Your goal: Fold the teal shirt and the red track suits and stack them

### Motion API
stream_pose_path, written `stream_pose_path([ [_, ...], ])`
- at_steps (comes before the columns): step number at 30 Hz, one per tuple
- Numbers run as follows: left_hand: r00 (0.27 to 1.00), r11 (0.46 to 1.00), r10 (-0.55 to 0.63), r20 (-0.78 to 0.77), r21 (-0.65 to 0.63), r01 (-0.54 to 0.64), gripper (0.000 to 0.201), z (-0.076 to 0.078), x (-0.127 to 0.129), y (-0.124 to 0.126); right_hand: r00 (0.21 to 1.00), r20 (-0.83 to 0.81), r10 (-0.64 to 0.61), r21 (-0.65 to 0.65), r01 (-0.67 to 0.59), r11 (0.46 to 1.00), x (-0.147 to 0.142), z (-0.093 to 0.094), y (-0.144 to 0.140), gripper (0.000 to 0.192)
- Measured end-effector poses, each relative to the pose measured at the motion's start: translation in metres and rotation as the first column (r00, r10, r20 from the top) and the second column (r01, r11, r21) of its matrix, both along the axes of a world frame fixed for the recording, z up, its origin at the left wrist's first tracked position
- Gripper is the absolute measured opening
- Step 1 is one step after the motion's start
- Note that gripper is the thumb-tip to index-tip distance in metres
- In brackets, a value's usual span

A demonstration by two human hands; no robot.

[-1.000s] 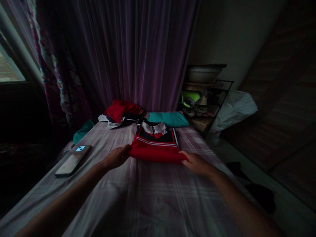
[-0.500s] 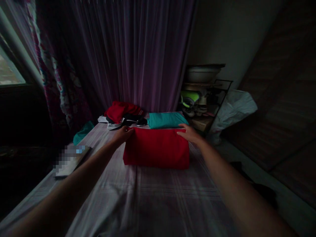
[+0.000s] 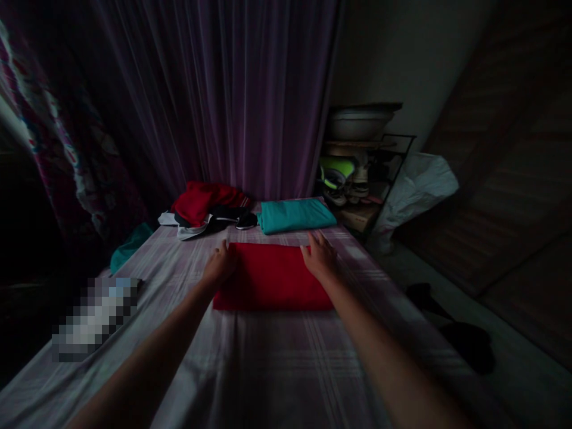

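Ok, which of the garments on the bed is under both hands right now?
The flat folded red cloth: the left hand and right hand rest on it. The folded teal cloth and the crumpled red garment lie untouched beyond.

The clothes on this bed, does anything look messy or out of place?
Mostly tidy. The red garment lies folded flat under the left hand and right hand, and the teal garment behind it is folded too. Only the heap of red, black and white clothes at the far left lies crumpled and unfolded.
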State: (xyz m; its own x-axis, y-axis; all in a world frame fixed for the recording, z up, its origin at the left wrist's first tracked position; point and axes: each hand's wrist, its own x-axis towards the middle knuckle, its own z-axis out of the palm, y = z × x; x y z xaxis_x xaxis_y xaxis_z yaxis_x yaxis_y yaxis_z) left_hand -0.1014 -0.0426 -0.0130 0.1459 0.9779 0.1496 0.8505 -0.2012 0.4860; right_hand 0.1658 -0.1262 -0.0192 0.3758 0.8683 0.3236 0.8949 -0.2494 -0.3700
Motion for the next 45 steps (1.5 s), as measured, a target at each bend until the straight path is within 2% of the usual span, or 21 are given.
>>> stream_pose_path([
  [2, 0.992, 0.981, -0.053, -0.118, 0.178, 0.074, 0.060, 0.012, 0.013, -0.006, 0.994, 0.031, 0.104, 0.006, -0.105, 0.995, -0.018, 0.009, 0.002, 0.052],
  [4, 0.954, 0.928, -0.174, -0.245, 0.284, 0.243, 0.053, 0.017, 0.029, -0.012, 0.972, 0.036, 0.230, -0.074, -0.227, 0.971, -0.037, 0.009, 0.002, 0.050],
  [5, 0.930, 0.910, -0.235, -0.283, 0.272, 0.313, 0.049, 0.016, 0.036, -0.015, 0.958, 0.027, 0.285, -0.136, -0.279, 0.951, -0.047, 0.006, 0.002, 0.050],
  [7, 0.905, 0.918, -0.295, -0.307, 0.173, 0.358, 0.045, 0.005, 0.046, -0.018, 0.933, -0.002, 0.359, -0.251, -0.348, 0.903, -0.060, -0.003, 0.000, 0.053],
  [9, 0.913, 0.942, -0.283, -0.293, 0.096, 0.322, 0.047, -0.011, 0.048, -0.019, 0.921, -0.014, 0.390, -0.309, -0.375, 0.874, -0.065, -0.011, -0.001, 0.057],
  [12, 0.937, 0.958, -0.229, -0.263, 0.111, 0.265, 0.048, -0.033, 0.041, -0.016, 0.902, -0.009, 0.432, -0.314, -0.413, 0.855, -0.056, -0.015, -0.003, 0.059],
  [14, 0.951, 0.962, -0.202, -0.235, 0.135, 0.237, 0.048, -0.042, 0.034, -0.012, 0.915, 0.012, 0.402, -0.300, -0.381, 0.875, -0.042, -0.016, -0.005, 0.058],
  [17, 0.961, 0.959, -0.208, -0.185, 0.156, 0.237, 0.046, -0.051, 0.026, -0.008, 0.974, 0.026, 0.224, -0.305, -0.206, 0.930, -0.019, -0.022, -0.007, 0.058],
  [19, 0.966, 0.960, -0.202, -0.160, 0.162, 0.227, 0.046, -0.055, 0.023, -0.005, 0.989, 0.007, 0.150, -0.320, -0.140, 0.937, -0.007, -0.030, -0.006, 0.058],
  [24, 0.976, 0.971, -0.194, -0.095, 0.126, 0.206, 0.048, -0.062, 0.023, 0.006, 0.982, 0.013, 0.188, -0.250, -0.179, 0.952, 0.001, -0.047, 0.003, 0.057],
  [29, 0.962, 0.960, -0.273, 0.021, 0.078, 0.270, 0.046, -0.059, 0.010, 0.016, 0.979, 0.006, 0.205, -0.077, -0.204, 0.976, 0.012, -0.048, -0.006, 0.049],
  [31, 0.964, 0.963, -0.265, 0.036, 0.067, 0.262, 0.046, -0.057, -0.004, 0.012, 0.994, -0.025, 0.106, -0.048, -0.107, 0.993, 0.021, -0.047, -0.020, 0.049],
  [33, 0.984, 0.983, -0.174, 0.023, 0.058, 0.172, 0.049, -0.056, -0.019, 0.003, 0.995, -0.091, -0.042, -0.133, 0.030, 0.991, 0.029, -0.046, -0.038, 0.053],
  [35, 0.999, 0.999, -0.034, -0.004, 0.008, 0.034, 0.057, -0.055, -0.033, -0.005, 0.976, -0.164, -0.145, -0.266, 0.098, 0.959, 0.036, -0.045, -0.054, 0.057],
  [38, 0.996, 0.989, 0.080, -0.027, -0.124, -0.083, 0.063, -0.049, -0.044, -0.010, 0.935, -0.334, -0.116, -0.375, -0.019, 0.927, 0.040, -0.040, -0.068, 0.053],
  [41, 0.997, 0.956, 0.081, 0.000, -0.284, -0.078, 0.047, -0.035, -0.044, -0.002, 0.836, -0.542, -0.086, -0.351, -0.132, 0.927, 0.038, -0.034, -0.068, 0.038],
  [43, 0.996, 0.930, 0.084, 0.021, -0.361, -0.071, 0.034, -0.026, -0.040, 0.003, 0.774, -0.626, -0.097, -0.305, -0.128, 0.944, 0.035, -0.032, -0.065, 0.027],
  [45, 0.995, 0.925, 0.094, 0.044, -0.374, -0.070, 0.029, -0.021, -0.034, 0.003, 0.739, -0.667, -0.099, -0.267, -0.112, 0.957, 0.030, -0.031, -0.062, 0.021],
])
